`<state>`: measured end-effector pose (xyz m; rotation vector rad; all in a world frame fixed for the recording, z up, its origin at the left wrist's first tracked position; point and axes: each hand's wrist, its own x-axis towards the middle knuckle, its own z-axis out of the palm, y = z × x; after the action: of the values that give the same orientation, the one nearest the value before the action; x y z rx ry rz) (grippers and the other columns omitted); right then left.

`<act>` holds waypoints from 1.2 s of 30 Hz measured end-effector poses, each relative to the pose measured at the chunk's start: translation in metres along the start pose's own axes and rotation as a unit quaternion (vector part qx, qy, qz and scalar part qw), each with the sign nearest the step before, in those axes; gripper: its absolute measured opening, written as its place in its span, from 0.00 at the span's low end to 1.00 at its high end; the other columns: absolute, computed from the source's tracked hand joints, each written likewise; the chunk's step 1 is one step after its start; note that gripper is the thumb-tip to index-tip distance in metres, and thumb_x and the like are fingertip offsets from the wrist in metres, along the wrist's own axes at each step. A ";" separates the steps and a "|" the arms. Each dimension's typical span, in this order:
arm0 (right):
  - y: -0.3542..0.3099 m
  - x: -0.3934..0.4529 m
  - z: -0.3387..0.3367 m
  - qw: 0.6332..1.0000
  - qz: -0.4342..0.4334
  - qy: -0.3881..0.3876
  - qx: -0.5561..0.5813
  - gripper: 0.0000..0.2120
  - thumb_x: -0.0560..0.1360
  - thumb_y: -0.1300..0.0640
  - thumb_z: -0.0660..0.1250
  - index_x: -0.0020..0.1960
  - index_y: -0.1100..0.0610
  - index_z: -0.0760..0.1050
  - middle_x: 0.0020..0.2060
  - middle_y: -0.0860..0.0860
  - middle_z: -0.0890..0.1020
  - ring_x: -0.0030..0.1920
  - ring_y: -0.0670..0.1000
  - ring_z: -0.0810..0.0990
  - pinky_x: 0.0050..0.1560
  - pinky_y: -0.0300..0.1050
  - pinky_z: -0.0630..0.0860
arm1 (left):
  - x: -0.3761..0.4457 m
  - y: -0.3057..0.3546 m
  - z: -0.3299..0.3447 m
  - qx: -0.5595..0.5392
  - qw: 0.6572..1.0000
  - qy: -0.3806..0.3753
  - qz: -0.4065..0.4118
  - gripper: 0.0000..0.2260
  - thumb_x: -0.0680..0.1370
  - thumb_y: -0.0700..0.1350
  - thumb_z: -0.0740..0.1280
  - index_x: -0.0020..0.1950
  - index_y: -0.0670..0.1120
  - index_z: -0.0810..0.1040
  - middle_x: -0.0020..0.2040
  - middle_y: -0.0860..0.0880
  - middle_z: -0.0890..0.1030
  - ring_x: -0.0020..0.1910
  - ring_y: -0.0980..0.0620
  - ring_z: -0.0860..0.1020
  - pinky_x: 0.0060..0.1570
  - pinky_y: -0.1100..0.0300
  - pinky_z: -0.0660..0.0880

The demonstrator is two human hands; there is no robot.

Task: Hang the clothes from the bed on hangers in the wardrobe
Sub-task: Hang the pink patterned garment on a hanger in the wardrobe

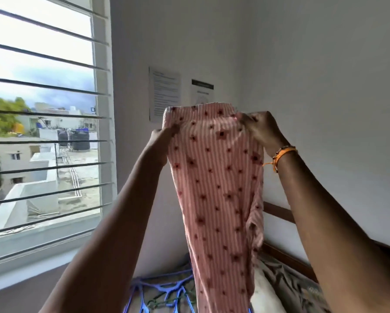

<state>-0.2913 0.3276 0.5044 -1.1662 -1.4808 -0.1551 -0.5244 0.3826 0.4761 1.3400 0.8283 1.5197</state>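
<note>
A pink striped garment with dark red flowers (216,188), seemingly pyjama trousers, hangs lengthwise in front of me. My left hand (162,141) grips the left end of its waistband. My right hand (259,129), with an orange thread band at the wrist, pinches the right end. Both arms are raised, so the cloth dangles down over the bed (286,288). Blue plastic hangers (164,290) lie in a pile on the bed below the garment. The wardrobe is out of view.
A barred window (42,132) fills the left side. White walls meet in a corner ahead, with two printed sheets (164,93) stuck on. The wooden headboard (277,211) runs along the right wall, above a crumpled patterned bedsheet.
</note>
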 end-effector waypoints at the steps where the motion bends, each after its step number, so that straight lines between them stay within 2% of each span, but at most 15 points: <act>1: -0.003 -0.001 -0.004 0.999 0.007 0.002 0.031 0.22 0.76 0.46 0.66 0.31 0.60 0.69 0.27 0.50 0.59 0.32 0.47 0.58 0.32 0.45 0.53 | -0.001 0.005 0.002 -0.044 0.999 -0.015 0.012 0.06 0.77 0.43 0.66 0.43 0.41 0.77 0.35 0.46 0.79 0.34 0.50 0.78 0.40 0.59 0.76; 3: -0.010 -0.006 -0.009 0.987 0.032 -0.002 0.157 0.17 0.75 0.46 0.67 0.37 0.59 0.72 0.31 0.55 0.66 0.33 0.48 0.64 0.33 0.42 0.59 | -0.001 0.008 0.003 -0.129 0.989 -0.074 0.010 0.09 0.76 0.46 0.66 0.51 0.43 0.78 0.42 0.43 0.81 0.39 0.46 0.80 0.48 0.51 0.78; 5: -0.006 -0.011 -0.009 0.966 0.098 -0.029 0.236 0.20 0.71 0.42 0.69 0.44 0.61 0.78 0.37 0.57 0.75 0.37 0.49 0.71 0.37 0.42 0.66 | -0.004 -0.003 0.004 -0.087 0.993 -0.084 -0.018 0.10 0.74 0.49 0.69 0.50 0.45 0.78 0.41 0.43 0.79 0.36 0.48 0.78 0.44 0.53 0.77; 8: 0.034 -0.017 0.000 0.982 0.133 -0.060 0.124 0.30 0.68 0.35 0.67 0.39 0.65 0.75 0.36 0.54 0.69 0.38 0.50 0.65 0.36 0.44 0.60 | -0.008 -0.023 0.005 0.092 0.996 -0.001 -0.013 0.12 0.72 0.48 0.72 0.36 0.43 0.74 0.31 0.47 0.71 0.28 0.52 0.69 0.30 0.62 0.68; 11: 0.052 -0.038 0.007 0.968 0.181 -0.141 0.104 0.15 0.79 0.47 0.61 0.44 0.59 0.72 0.37 0.54 0.68 0.39 0.52 0.67 0.34 0.42 0.61 | -0.009 -0.034 0.004 0.110 0.993 0.042 0.011 0.15 0.74 0.46 0.71 0.31 0.44 0.70 0.29 0.49 0.67 0.27 0.53 0.66 0.28 0.60 0.62; 14: 0.058 -0.058 0.005 0.949 0.189 -0.197 0.159 0.12 0.81 0.55 0.57 0.51 0.64 0.72 0.37 0.54 0.72 0.33 0.48 0.73 0.32 0.37 0.71 | -0.016 -0.043 0.000 0.122 0.992 -0.019 0.021 0.12 0.76 0.47 0.69 0.36 0.44 0.72 0.33 0.47 0.70 0.31 0.52 0.69 0.31 0.60 0.64; 16: 0.061 -0.067 0.002 0.936 0.213 -0.222 0.172 0.12 0.81 0.53 0.56 0.53 0.61 0.72 0.38 0.54 0.76 0.34 0.45 0.76 0.33 0.36 0.74 | -0.020 -0.052 -0.005 0.148 0.986 -0.075 0.014 0.11 0.78 0.48 0.66 0.41 0.42 0.75 0.37 0.46 0.73 0.36 0.51 0.72 0.34 0.60 0.66; 20: 0.079 -0.073 0.002 0.930 0.241 -0.255 0.112 0.13 0.81 0.52 0.57 0.53 0.58 0.76 0.39 0.51 0.80 0.37 0.47 0.77 0.37 0.40 0.72 | -0.021 -0.065 -0.024 0.200 0.967 -0.150 -0.044 0.09 0.80 0.45 0.61 0.44 0.42 0.77 0.39 0.46 0.77 0.34 0.52 0.76 0.33 0.63 0.71; 23: 0.083 -0.078 0.004 0.890 0.273 -0.302 0.206 0.13 0.81 0.60 0.57 0.47 0.64 0.77 0.35 0.53 0.83 0.33 0.46 0.81 0.36 0.40 0.76 | -0.023 -0.069 -0.031 0.140 0.957 -0.232 -0.106 0.09 0.80 0.40 0.59 0.45 0.40 0.78 0.36 0.45 0.81 0.31 0.54 0.80 0.33 0.63 0.76; 26: 0.084 -0.072 0.011 0.835 0.310 -0.208 0.404 0.19 0.81 0.61 0.55 0.40 0.62 0.82 0.35 0.54 0.84 0.34 0.47 0.83 0.36 0.37 0.79 | -0.018 -0.063 -0.027 -0.086 0.966 -0.214 -0.118 0.20 0.83 0.46 0.53 0.45 0.45 0.84 0.38 0.47 0.84 0.34 0.55 0.82 0.35 0.64 0.79; 29: 0.113 -0.089 0.027 0.758 0.349 -0.131 0.535 0.25 0.78 0.40 0.56 0.52 0.60 0.80 0.45 0.57 0.83 0.46 0.55 0.82 0.50 0.50 0.79 | -0.020 -0.105 -0.038 -0.175 0.949 -0.198 -0.169 0.37 0.77 0.68 0.45 0.59 0.41 0.79 0.53 0.40 0.81 0.52 0.43 0.80 0.52 0.53 0.78; 30: 0.129 -0.111 0.035 0.759 0.390 -0.142 0.501 0.32 0.75 0.34 0.53 0.56 0.60 0.78 0.44 0.57 0.83 0.44 0.56 0.82 0.49 0.52 0.79 | -0.026 -0.138 -0.047 -0.139 0.941 -0.208 -0.229 0.45 0.72 0.74 0.47 0.62 0.37 0.76 0.56 0.38 0.79 0.55 0.40 0.78 0.58 0.49 0.74; 32: 0.163 -0.179 0.052 0.716 0.482 -0.165 0.478 0.33 0.75 0.33 0.51 0.46 0.59 0.81 0.32 0.55 0.81 0.33 0.53 0.81 0.37 0.44 0.78 | -0.060 -0.210 -0.063 -0.092 0.898 -0.255 -0.345 0.53 0.63 0.79 0.52 0.60 0.31 0.76 0.55 0.35 0.79 0.55 0.38 0.76 0.63 0.48 0.68; 34: 0.181 -0.251 0.063 0.675 0.532 -0.156 0.487 0.25 0.78 0.41 0.56 0.39 0.56 0.83 0.30 0.54 0.80 0.31 0.51 0.80 0.34 0.40 0.78 | -0.100 -0.260 -0.064 -0.105 0.861 -0.281 -0.409 0.48 0.65 0.77 0.51 0.53 0.33 0.79 0.49 0.36 0.81 0.48 0.39 0.79 0.57 0.49 0.71; 36: 0.177 -0.297 0.065 0.658 0.565 -0.183 0.463 0.15 0.72 0.48 0.69 0.45 0.60 0.81 0.35 0.56 0.81 0.36 0.53 0.81 0.39 0.40 0.80 | -0.131 -0.278 -0.054 -0.079 0.874 -0.255 -0.406 0.31 0.76 0.65 0.55 0.48 0.39 0.82 0.42 0.41 0.83 0.41 0.46 0.80 0.46 0.54 0.74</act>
<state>-0.2638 0.2921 0.1554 -1.0212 -0.6501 1.5986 -0.5232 0.3637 0.1647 0.9937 0.7550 0.5207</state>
